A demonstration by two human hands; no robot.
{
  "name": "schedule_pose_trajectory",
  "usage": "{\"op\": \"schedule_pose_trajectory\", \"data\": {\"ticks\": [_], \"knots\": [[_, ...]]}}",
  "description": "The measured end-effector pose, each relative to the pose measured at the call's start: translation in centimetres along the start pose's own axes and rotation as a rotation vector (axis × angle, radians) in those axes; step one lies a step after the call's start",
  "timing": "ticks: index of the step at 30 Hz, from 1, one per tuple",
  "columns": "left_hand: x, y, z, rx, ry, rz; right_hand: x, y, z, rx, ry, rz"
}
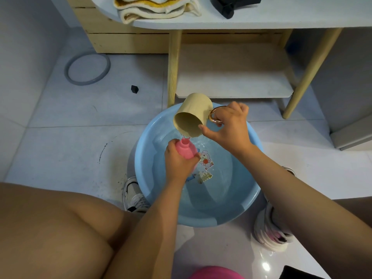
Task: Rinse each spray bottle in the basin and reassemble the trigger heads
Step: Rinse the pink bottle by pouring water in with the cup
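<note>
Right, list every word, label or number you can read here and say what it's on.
None can be read for certain.
Basin: yellow lettering beside the cartoon print on its floor, too blurred under the water to read.
Pink bottle, beige cup, black trigger head: no visible text.

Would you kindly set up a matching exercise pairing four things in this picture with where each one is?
Things:
1. pink bottle
2. beige cup
3. folded towel
4. grey ring

Places:
A. on the floor, left of the table
B. in the left hand, over the blue basin
C. on the tabletop
D. tilted in the right hand

Pairs: 1-B, 2-D, 3-C, 4-A
</note>
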State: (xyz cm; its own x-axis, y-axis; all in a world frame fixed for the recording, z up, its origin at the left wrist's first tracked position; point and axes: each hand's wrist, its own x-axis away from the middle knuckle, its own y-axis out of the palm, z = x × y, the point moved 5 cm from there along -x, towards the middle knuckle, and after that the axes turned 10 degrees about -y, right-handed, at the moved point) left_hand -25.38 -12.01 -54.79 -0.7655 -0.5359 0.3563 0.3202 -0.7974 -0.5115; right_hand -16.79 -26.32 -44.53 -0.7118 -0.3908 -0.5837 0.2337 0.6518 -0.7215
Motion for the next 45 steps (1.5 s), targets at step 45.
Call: {"op": "schedule_pose_trajectory", "data": {"ticks": [45], "knots": [[-0.2,0.2,-0.4,0.037,-0.005,0.001,-0.3,-0.5,-1.7,0.097,-0.298,0.122]]}}
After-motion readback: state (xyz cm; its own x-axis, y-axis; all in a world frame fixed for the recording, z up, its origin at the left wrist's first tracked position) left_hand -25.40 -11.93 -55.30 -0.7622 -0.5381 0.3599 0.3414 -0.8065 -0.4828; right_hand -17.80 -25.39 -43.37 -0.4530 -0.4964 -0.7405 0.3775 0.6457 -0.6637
